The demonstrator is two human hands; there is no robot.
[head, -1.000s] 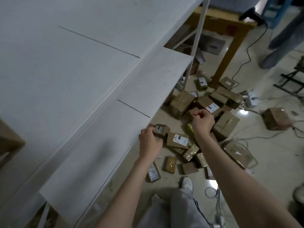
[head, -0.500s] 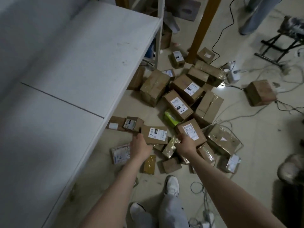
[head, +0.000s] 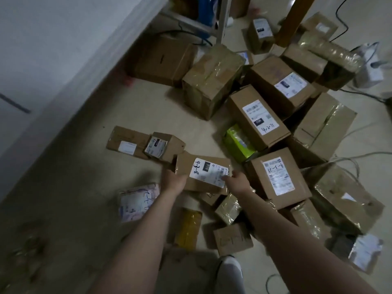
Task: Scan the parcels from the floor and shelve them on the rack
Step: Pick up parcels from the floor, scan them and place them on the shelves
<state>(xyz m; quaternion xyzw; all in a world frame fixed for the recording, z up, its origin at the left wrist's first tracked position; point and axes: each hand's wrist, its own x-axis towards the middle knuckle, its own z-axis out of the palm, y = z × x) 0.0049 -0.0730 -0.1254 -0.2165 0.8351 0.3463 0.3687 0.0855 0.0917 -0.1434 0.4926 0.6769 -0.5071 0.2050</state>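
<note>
The fingers of your left hand [head: 172,181] are hidden under the flat parcel [head: 185,164], and the small print on its label [head: 209,171] is too blurred to read. The rack [head: 53,49] is cut off by the left and top edges, the wooden leg [head: 293,20] by the top edge and your shoe [head: 230,272] by the bottom edge. The silver bag [head: 364,250] at the lower right is too blurred to tell more.

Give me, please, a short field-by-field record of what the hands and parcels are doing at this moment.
in hand: flat cardboard parcel, white label facing up
left hand: grips the parcel's left edge
right hand: holds its right edge, a fingertip on the label
nearby: green packet among boxes on the floor
rack: white shelf, upper left
stage: parcel not yet shelved
</note>
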